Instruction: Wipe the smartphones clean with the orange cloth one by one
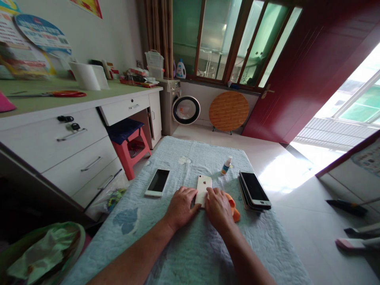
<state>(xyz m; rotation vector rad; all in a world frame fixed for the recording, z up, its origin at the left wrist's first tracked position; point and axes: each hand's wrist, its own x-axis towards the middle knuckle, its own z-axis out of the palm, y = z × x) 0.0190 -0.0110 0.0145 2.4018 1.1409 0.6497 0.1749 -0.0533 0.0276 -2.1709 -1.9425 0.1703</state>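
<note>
A white smartphone (pixel 203 184) lies back side up on the blue quilted cloth, its apple logo showing. My left hand (pixel 182 204) grips its left edge, fingers bent and thumb along the lower end. On the opposite edge my right hand (pixel 218 206) has its curled fingers against the phone. An orange cloth (pixel 233 206) sits partly hidden behind my right hand. Farther left rests another white phone (pixel 158 182), dark screen up. A small spray bottle (pixel 226 165) stands upright beyond my hands. To the right is a stack of phones (pixel 254 190), the top one screen up.
The quilted cloth (pixel 184 253) covers the table. A white desk (pixel 74 138) with drawers runs along the left, a red stool (pixel 130 146) under it. At lower left is a lined bin (pixel 74 253). A washing machine (pixel 170 103) and round wooden tabletop (pixel 229 111) stand beyond.
</note>
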